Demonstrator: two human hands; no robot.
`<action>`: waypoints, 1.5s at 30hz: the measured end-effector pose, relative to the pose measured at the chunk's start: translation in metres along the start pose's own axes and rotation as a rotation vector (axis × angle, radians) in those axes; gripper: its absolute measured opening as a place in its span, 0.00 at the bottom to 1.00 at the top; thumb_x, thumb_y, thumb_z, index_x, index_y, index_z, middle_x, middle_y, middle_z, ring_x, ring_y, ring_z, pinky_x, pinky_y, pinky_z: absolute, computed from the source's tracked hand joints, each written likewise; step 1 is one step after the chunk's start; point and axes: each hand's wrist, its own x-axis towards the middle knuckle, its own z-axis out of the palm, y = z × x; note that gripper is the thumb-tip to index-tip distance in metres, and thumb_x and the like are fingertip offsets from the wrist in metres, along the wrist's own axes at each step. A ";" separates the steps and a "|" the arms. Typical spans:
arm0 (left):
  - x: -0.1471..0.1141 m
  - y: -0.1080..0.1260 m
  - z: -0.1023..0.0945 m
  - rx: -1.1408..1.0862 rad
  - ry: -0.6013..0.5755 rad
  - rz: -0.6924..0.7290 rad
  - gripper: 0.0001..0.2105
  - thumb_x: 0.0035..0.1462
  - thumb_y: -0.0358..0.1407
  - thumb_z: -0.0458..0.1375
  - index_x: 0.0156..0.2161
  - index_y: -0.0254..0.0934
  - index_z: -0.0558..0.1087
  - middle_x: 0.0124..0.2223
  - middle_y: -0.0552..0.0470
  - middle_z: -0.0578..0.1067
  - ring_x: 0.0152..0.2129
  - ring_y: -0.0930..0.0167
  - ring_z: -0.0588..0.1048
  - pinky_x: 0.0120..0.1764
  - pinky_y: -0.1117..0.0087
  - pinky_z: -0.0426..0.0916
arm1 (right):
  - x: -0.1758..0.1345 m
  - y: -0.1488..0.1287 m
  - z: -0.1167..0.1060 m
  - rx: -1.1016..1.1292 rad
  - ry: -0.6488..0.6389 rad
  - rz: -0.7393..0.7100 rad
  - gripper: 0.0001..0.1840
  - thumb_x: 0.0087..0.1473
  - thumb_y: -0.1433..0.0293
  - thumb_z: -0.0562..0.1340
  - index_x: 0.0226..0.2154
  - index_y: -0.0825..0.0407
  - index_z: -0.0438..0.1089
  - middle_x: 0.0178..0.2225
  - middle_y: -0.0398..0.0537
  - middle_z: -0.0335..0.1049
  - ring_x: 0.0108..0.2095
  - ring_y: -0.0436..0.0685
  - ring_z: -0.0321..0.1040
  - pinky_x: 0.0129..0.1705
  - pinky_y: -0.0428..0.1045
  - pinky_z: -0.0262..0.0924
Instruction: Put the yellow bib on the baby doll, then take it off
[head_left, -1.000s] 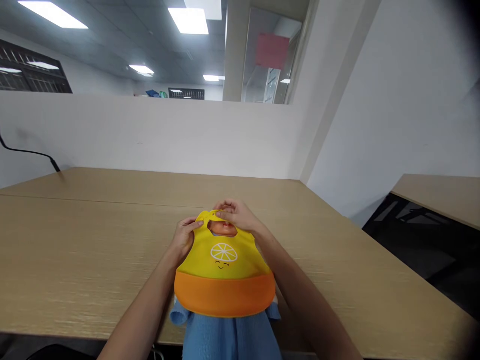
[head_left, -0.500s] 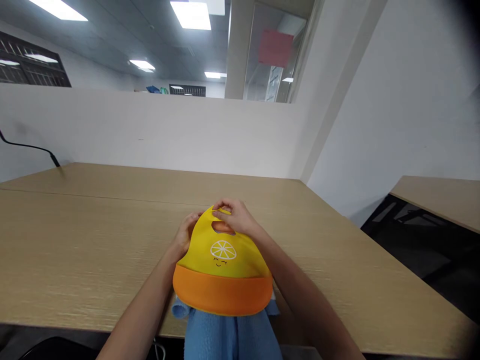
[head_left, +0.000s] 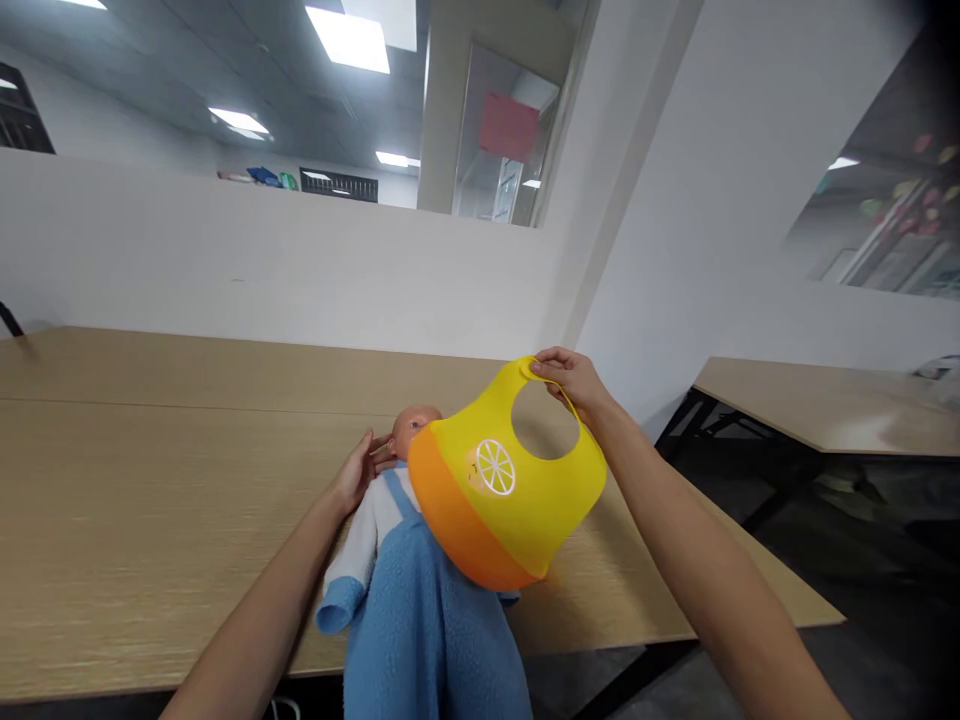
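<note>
My right hand (head_left: 574, 382) pinches the neck band of a yellow baby bib (head_left: 555, 500) and holds it up, tilted, to the right. The bib has an orange pocket (head_left: 465, 520), a white lemon-slice print and a round neck opening. A baby doll (head_left: 409, 428) lies on its back on the table, dressed in a white top and fuzzy blue overalls (head_left: 420, 610). Part of its face, its chest and one arm are hidden behind the bib. Beside the doll's head rests my left hand (head_left: 361, 470), fingers spread and touching the head's side.
The wooden table (head_left: 150, 500) meets a low white wall (head_left: 300, 280) at the back. At the right, past a gap, stands a second table (head_left: 810, 405) with black legs. A black cable end (head_left: 10, 320) shows at the far left.
My right hand has lifted the bib off the doll and carried it right, turning it sideways. The doll's face and white top now show in part. The view has swung right.
</note>
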 end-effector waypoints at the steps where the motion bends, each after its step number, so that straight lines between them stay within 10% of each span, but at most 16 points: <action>1: 0.001 0.001 -0.001 -0.025 -0.003 -0.023 0.22 0.57 0.50 0.54 0.47 0.34 0.71 0.41 0.40 0.79 0.35 0.62 0.78 0.39 0.61 0.72 | 0.000 0.005 -0.013 -0.004 0.023 0.010 0.21 0.32 0.63 0.74 0.29 0.53 0.68 0.25 0.42 0.68 0.16 0.40 0.48 0.15 0.41 0.38; 13: 0.006 -0.005 -0.011 -0.032 0.000 -0.013 0.21 0.59 0.48 0.53 0.50 0.35 0.69 0.38 0.44 0.78 0.31 0.65 0.78 0.36 0.63 0.72 | -0.034 0.114 -0.133 -0.076 0.286 0.254 0.21 0.30 0.64 0.73 0.29 0.53 0.69 0.22 0.42 0.66 0.16 0.43 0.50 0.15 0.43 0.43; 19: 0.003 -0.005 -0.009 -0.058 -0.012 -0.038 0.19 0.59 0.47 0.54 0.50 0.37 0.69 0.36 0.45 0.78 0.32 0.64 0.78 0.34 0.64 0.73 | -0.061 0.158 -0.168 -0.213 0.188 0.455 0.16 0.31 0.66 0.72 0.25 0.53 0.68 0.19 0.43 0.66 0.16 0.46 0.56 0.18 0.44 0.50; 26: 0.004 -0.007 -0.009 0.010 0.020 -0.021 0.23 0.59 0.47 0.53 0.56 0.39 0.66 0.39 0.44 0.78 0.34 0.61 0.79 0.34 0.63 0.73 | -0.083 0.176 -0.178 -0.109 0.294 0.423 0.20 0.37 0.64 0.70 0.33 0.52 0.67 0.21 0.48 0.71 0.21 0.54 0.66 0.24 0.47 0.60; 35: -0.009 -0.006 -0.002 0.137 0.067 -0.031 0.28 0.60 0.48 0.51 0.63 0.40 0.59 0.48 0.41 0.77 0.40 0.60 0.78 0.42 0.60 0.73 | -0.090 0.197 -0.180 -0.700 0.485 0.294 0.22 0.46 0.73 0.61 0.47 0.58 0.69 0.46 0.60 0.72 0.45 0.60 0.71 0.51 0.54 0.62; 45: -0.065 -0.018 -0.018 0.600 0.121 0.177 0.31 0.56 0.54 0.51 0.61 0.40 0.64 0.63 0.46 0.64 0.61 0.58 0.59 0.63 0.55 0.51 | -0.097 0.198 -0.176 -0.969 0.456 0.353 0.16 0.48 0.71 0.59 0.40 0.56 0.75 0.39 0.57 0.75 0.42 0.61 0.71 0.44 0.52 0.62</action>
